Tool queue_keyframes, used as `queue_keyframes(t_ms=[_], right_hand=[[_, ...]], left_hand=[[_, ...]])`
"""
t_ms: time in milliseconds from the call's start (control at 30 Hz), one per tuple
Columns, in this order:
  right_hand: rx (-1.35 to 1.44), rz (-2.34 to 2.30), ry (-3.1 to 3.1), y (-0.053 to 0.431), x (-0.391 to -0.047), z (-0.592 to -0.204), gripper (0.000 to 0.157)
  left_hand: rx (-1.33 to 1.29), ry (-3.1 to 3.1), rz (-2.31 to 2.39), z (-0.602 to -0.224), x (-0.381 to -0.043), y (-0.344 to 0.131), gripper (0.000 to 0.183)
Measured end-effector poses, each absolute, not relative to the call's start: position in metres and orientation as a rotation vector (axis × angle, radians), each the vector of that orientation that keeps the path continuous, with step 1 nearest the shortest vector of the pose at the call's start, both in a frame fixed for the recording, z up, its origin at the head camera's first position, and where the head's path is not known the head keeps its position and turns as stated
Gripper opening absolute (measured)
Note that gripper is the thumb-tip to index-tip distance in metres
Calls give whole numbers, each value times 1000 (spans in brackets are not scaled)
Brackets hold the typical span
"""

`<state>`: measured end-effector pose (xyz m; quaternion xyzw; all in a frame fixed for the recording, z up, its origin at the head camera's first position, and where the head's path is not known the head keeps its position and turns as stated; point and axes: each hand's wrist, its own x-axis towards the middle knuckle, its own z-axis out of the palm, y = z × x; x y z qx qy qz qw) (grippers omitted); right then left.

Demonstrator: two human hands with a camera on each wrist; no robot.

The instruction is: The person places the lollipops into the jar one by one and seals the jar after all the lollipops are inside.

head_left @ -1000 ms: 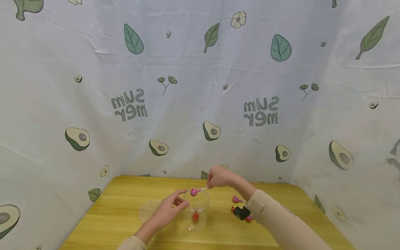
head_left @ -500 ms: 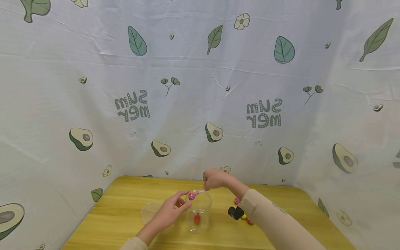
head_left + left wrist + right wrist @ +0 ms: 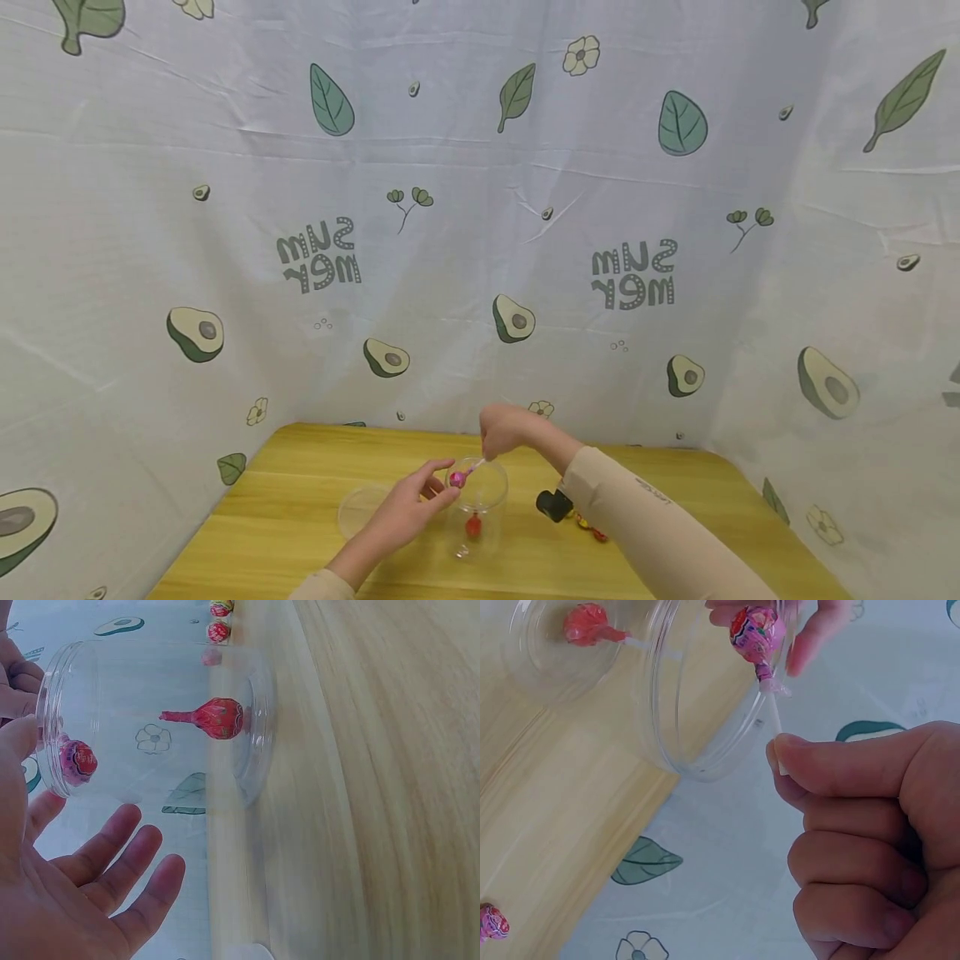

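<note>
My right hand (image 3: 506,431) pinches the white stick of a pink-wrapped lollipop (image 3: 757,636) between thumb and forefinger, the other fingers curled in. The lollipop's round head points down and left at the mouth of a clear plastic jar (image 3: 259,761), just inside the rim in the left wrist view. Upright inside the jar, a red-wrapped lollipop (image 3: 219,718) stands with its head at the bottom. My left hand (image 3: 408,505) is beside the jar's left side, its fingers loosely spread and its thumb right at the rim.
A clear round lid (image 3: 356,517) lies on the wooden table (image 3: 300,475), left of the jar and partly behind the left forearm. More wrapped lollipops (image 3: 599,535) lie to the right, partly hidden by the right sleeve and a black wrist camera (image 3: 554,505). A printed curtain (image 3: 450,267) hangs behind.
My right hand has moved a little left and down, bringing the pink lollipop from above the jar's mouth to its left rim. The left hand has stayed beside the jar.
</note>
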<state>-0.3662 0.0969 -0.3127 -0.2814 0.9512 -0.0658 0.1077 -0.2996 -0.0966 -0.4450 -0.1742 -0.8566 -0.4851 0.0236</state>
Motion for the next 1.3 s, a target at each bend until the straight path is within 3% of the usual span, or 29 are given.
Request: queue_keyframes(t_ms=[200,700,1300], right_hand=[[-831,-101,2803,90,-367,-314,45],[-761,171,2818,69,-365,-319,35],[-722,189,2796,61,-358,-329,28]], left_hand=[[-544,-2646,-1493,-445,-300,-97,57],[-552,-2640,-1518,-441,-297,-97,52],[-571,-2641,-1550,-443,-298,-98,56]])
